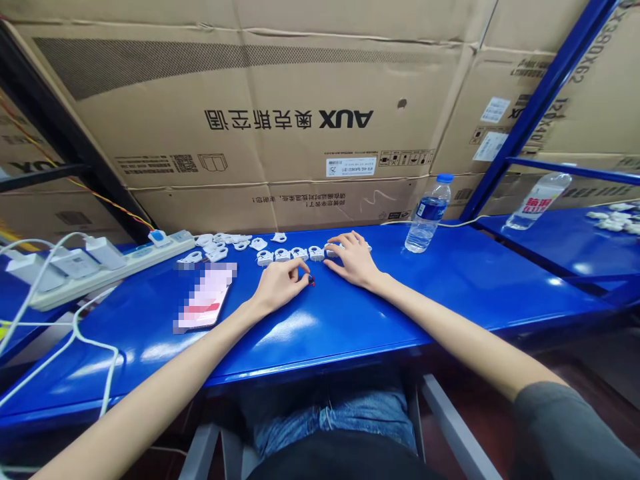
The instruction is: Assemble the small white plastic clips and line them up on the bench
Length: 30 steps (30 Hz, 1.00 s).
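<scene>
My left hand (pixel 281 287) is low over the blue table, thumb and index finger closed on a small black-and-red piece (pixel 312 281) too tiny to make out well. Behind it runs a row of small white ring-shaped plastic parts (pixel 316 253), standing side by side. My right hand (pixel 354 259) rests at the right end of this row with its fingers spread. It covers some of the white parts, and whether its fingertips touch them I cannot tell. More loose white parts (pixel 217 252) lie in a scattered group to the left of the row.
On the blue table (pixel 350 320) lies a phone (pixel 210 297), its screen blurred out. A white power strip (pixel 115 267) with chargers and cables runs along the left. At the back right stands a water bottle (pixel 429 215). Large cardboard boxes (pixel 280 80) wall off the back.
</scene>
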Each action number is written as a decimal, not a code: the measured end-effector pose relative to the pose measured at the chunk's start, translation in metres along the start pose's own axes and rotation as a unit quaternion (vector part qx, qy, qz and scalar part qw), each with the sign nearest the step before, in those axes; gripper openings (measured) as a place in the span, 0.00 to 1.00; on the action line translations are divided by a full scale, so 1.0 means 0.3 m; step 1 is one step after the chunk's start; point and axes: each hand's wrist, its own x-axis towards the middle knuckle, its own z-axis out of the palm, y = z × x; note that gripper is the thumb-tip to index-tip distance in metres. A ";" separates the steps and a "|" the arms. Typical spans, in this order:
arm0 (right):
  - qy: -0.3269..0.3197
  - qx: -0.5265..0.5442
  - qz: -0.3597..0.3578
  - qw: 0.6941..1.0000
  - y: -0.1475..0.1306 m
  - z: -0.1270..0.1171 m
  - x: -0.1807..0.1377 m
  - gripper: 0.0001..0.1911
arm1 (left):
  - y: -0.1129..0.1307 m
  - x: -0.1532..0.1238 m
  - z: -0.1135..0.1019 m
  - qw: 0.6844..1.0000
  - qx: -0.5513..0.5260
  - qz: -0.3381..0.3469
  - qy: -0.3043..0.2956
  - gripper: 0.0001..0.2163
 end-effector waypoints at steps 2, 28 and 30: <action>-0.006 0.007 -0.001 1.000 -0.014 0.013 0.015 0.17 | 0.000 0.000 0.003 1.000 -0.001 0.001 0.014 0.05; 0.061 0.041 -0.057 0.996 -0.094 -0.067 -0.004 0.13 | 0.024 0.013 -0.015 0.990 -0.072 -0.068 0.103 0.08; 0.061 0.041 -0.058 0.996 -0.100 -0.073 -0.005 0.13 | 0.030 0.012 -0.017 0.988 -0.091 -0.066 0.101 0.09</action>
